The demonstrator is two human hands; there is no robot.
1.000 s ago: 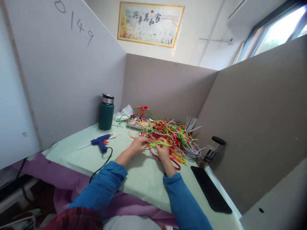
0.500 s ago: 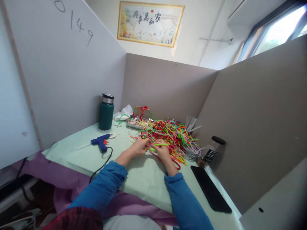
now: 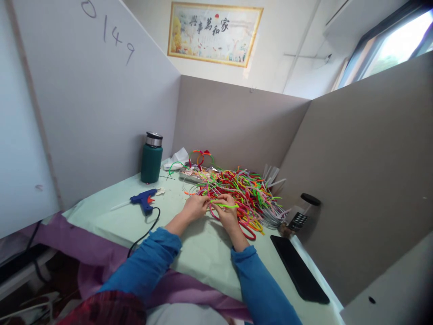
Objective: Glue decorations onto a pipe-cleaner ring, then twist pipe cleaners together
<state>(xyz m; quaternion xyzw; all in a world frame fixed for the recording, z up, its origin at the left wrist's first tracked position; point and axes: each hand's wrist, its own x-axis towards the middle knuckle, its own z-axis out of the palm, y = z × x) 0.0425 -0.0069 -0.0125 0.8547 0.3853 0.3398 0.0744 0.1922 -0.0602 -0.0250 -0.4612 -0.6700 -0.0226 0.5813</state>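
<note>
Both hands meet at the near edge of a tangled heap of coloured pipe cleaners (image 3: 250,189). My left hand (image 3: 195,207) is closed, its fingertips pinching one end of a yellow-green pipe cleaner (image 3: 230,206). My right hand (image 3: 228,213) grips the same pipe cleaner a little to the right, with a length sticking out past the fingers. A pink or red strand loops just under the hands; whether it is held too I cannot tell. The exact grip points are small and partly hidden by the fingers.
A blue glue gun (image 3: 145,200) with a black cord lies left, before a green bottle (image 3: 151,158). Behind the hands is a metal tray (image 3: 190,176). A black slab-like object (image 3: 297,268) and a dark-lidded clear container (image 3: 306,206) are right. Partitions enclose the table.
The hands stay together with only slight finger movement on the yellow-green pipe cleaner. The whole view has shifted slightly; the other objects stay put.
</note>
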